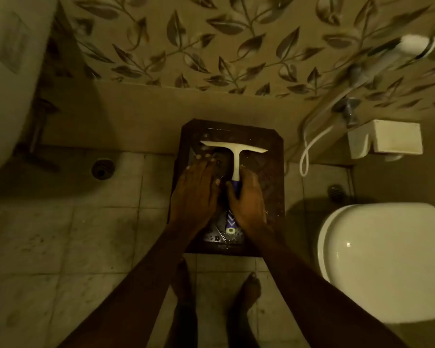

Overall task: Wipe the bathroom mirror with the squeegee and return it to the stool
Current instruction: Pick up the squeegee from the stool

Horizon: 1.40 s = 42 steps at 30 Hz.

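A squeegee (235,153) with a pale T-shaped blade and a blue-and-white handle lies flat on the dark brown stool (269,146), blade toward the wall. My right hand (248,202) lies over the middle of the handle, fingers curled around it. The handle's end with a white ring shows below my palm. Beside it, my left hand (197,189) rests flat on the stool top with fingers spread, touching nothing else. The mirror is out of view.
A white toilet (382,259) stands at the right, with a hand sprayer hose (309,146) and a white box (392,138) on the leaf-patterned wall. A white basin (8,71) hangs at the left. Floor drains (102,169) sit in the tiles. My bare feet are below the stool.
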Available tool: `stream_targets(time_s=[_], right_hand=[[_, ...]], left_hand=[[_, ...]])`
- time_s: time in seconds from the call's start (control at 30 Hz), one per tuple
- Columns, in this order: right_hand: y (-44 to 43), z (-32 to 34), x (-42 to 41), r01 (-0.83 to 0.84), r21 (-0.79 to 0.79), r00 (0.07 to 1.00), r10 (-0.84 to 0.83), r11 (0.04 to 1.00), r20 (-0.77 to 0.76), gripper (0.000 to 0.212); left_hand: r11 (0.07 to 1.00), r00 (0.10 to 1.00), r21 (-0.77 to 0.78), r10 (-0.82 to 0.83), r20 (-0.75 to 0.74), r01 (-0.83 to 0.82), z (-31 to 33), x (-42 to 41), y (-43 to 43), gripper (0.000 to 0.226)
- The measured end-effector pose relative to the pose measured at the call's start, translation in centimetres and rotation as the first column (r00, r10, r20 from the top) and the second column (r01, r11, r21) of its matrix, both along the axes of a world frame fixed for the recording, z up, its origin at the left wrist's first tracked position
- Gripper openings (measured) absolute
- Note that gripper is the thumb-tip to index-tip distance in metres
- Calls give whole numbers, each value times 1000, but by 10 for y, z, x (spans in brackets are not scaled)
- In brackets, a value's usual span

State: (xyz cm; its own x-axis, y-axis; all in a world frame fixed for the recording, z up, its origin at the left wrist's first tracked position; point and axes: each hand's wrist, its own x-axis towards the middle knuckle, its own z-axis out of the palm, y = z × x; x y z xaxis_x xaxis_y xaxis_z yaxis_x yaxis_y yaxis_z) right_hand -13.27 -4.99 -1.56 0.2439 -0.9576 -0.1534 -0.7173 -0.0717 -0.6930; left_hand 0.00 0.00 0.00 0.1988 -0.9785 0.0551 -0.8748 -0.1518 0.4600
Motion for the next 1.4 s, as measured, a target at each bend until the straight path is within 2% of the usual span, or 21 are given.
stream_targets(time_s=[0.1, 0.13, 0.2, 0.3, 0.43, 0.7, 0.83, 0.93, 1.1, 1.4], right_hand=[[-6, -1, 13, 190, 139, 981, -195, 972, 23, 46], [-6, 5, 19, 234, 189, 971, -239, 954, 4, 41], [-8, 17, 27, 331, 266, 931, -359, 905, 62, 26], [-10, 48, 34, 449, 280, 850, -502, 848, 159, 17], [0, 111, 45, 480, 237, 808, -531, 845, 256, 17], [66, 246, 69, 398, 130, 798, -413, 908, 439, 21], [103, 292, 75, 348, 74, 779, -332, 934, 532, 22], [126, 319, 81, 313, 89, 746, -303, 946, 593, 21], [158, 362, 102, 241, 86, 714, -237, 967, 658, 16], [173, 433, 185, 155, -100, 679, -32, 983, 734, 22]], left_hand=[[1000, 1000, 2, 21, -12, -21, 1, 6, -4, 49], [1000, 1000, 12, 17, -10, -17, 4, 7, -5, 48], [1000, 999, -6, 13, -32, -13, 13, 12, -4, 47], [998, 998, -53, 13, -55, -16, 37, 25, 1, 47], [992, 997, -126, 4, -79, -14, 88, 38, 16, 44], [959, 993, -266, 78, -89, -100, 218, 54, 65, 42], [937, 992, -327, 127, -12, -124, 264, 63, 104, 42], [914, 980, -360, 197, -15, -189, 292, 69, 137, 41], [880, 974, -436, 223, 24, -190, 330, 87, 175, 40], [777, 949, -583, 315, 33, -237, 393, 169, 196, 37]])
